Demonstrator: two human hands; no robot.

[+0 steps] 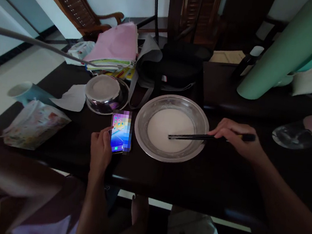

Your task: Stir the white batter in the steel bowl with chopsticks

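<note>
A wide steel bowl (142,130) stands on the dark table with a milky white liquid (166,124) in it. My right hand (233,135), to the right of the bowl, is closed around a pair of black chopsticks (190,136). Their tips dip into the liquid near the middle, and the shafts cross above the right rim. Left of the bowl is a smartphone (118,139) with its screen lit, partly pixelated. Curled at the phone's left edge, the fingers of my left hand (102,146) grip it, thumb near the screen.
An upturned steel bowl (103,90) sits behind the phone. Papers with a pink cover (115,45) and a black bag (177,66) lie farther back. A blue cup (24,92) and plastic bag (37,125) are left, near another person's arm (21,169). A green cylinder (286,54) and bottle (292,136) stand right.
</note>
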